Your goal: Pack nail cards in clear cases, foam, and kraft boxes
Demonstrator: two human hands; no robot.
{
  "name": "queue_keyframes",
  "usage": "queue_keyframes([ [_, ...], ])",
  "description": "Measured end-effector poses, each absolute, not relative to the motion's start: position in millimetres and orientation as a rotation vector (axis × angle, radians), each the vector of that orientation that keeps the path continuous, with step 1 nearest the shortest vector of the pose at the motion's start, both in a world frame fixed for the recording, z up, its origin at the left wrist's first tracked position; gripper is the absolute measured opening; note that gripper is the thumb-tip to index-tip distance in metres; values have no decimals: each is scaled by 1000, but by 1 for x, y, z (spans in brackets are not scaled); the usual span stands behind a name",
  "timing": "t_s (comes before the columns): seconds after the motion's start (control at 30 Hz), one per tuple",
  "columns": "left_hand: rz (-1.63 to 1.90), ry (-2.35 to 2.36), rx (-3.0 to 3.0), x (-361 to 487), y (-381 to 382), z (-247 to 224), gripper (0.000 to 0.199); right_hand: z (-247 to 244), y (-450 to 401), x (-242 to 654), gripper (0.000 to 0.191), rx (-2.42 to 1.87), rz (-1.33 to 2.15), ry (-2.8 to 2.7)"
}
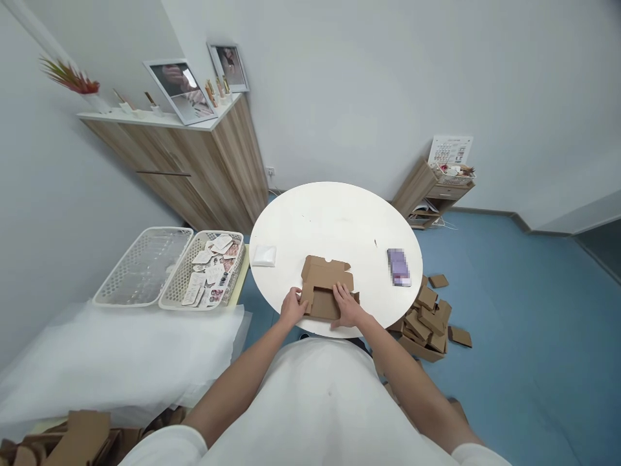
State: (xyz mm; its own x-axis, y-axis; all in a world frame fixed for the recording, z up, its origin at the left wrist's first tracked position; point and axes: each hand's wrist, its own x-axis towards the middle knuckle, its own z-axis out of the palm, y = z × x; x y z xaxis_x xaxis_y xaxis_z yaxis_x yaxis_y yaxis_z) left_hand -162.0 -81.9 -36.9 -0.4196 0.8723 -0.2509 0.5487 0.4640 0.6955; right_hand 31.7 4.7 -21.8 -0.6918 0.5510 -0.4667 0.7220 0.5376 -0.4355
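Currently the brown cardboard box [328, 277] lies between my two hands at the near edge of the bench [330, 220], its flap open toward the far edge. My left hand [292, 307] is curled, pinching the box's left side between thumb and fingers; my right hand [348, 307] lies over its right side, fingers extended and slightly spread. A white packet [264, 256] sits near the bench's left edge.

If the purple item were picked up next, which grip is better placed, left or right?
Right, most likely: the right grip is at the right side of the cardboard box, nearer the purple item; the left grip is at the opposite side, farther away.
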Motion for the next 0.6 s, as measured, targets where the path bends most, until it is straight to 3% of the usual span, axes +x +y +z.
queue_keyframes([
  [0.4, 554, 2080, 1035, -168, -77, -33, 24, -18, 8, 32, 121, 1099, -883, 2482],
  [0.6, 434, 2128, 1151, -166, -77, -29, 23, -16, 9, 32, 127, 1148, -893, 2434],
])
